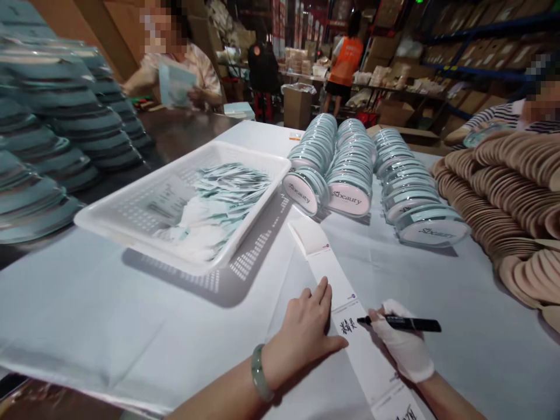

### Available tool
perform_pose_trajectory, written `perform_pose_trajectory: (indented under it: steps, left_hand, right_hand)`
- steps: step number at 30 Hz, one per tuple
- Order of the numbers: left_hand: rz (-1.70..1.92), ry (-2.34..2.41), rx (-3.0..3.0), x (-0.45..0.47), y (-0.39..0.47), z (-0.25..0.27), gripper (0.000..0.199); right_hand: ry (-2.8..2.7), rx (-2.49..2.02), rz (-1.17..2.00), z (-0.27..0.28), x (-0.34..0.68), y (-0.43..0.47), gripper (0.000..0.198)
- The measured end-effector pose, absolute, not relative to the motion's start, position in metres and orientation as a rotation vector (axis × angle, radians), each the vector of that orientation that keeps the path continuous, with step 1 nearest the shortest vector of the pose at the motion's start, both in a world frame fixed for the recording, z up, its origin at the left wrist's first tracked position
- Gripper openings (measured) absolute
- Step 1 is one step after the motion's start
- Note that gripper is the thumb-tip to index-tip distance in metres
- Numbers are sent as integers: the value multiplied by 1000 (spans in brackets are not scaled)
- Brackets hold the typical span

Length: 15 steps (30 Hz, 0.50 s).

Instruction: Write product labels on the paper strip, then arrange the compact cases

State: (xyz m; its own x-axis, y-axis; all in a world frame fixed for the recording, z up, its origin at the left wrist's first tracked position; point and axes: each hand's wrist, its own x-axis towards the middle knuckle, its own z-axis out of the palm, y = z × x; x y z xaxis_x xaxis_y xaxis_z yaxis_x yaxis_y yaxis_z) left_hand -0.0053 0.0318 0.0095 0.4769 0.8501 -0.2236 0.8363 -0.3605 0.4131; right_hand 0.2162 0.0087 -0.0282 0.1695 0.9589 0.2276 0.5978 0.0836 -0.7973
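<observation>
A long strip of white labels (339,284) lies across the table, with black handwriting on two of its sections. My left hand (306,321), bare and with a green bangle (261,372) at the wrist, rests on the strip's left edge, fingers stretched out and thumb apart. In my right hand (405,344), which wears a white glove with bare fingertips, is a black marker (406,323). Its tip is at the handwritten characters on the middle section, touching or just above the paper.
A white plastic basket (105,230) holds many small packets. Behind the strip stand rows of clear-wrapped oval packs (350,195) marked "beauty". Brown oval pads (503,216) are piled at right, pale blue packs (65,99) stacked at left. Several people work around, one holding a blue pack (175,81).
</observation>
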Motion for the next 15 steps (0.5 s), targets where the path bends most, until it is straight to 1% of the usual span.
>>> perform_pose_trajectory:
  steps: [4, 11, 15]
  left_hand:
    - [18, 1397, 2261, -5, 32, 11, 100]
    - [13, 1388, 2248, -5, 32, 10, 103]
    - [16, 1386, 2241, -5, 32, 11, 101]
  right_hand:
    - [-1460, -1582, 723, -29, 214, 8, 41]
    - [-1441, -1621, 714, -30, 216, 6, 40]
    - [-1341, -1611, 748, -34, 219, 6, 43]
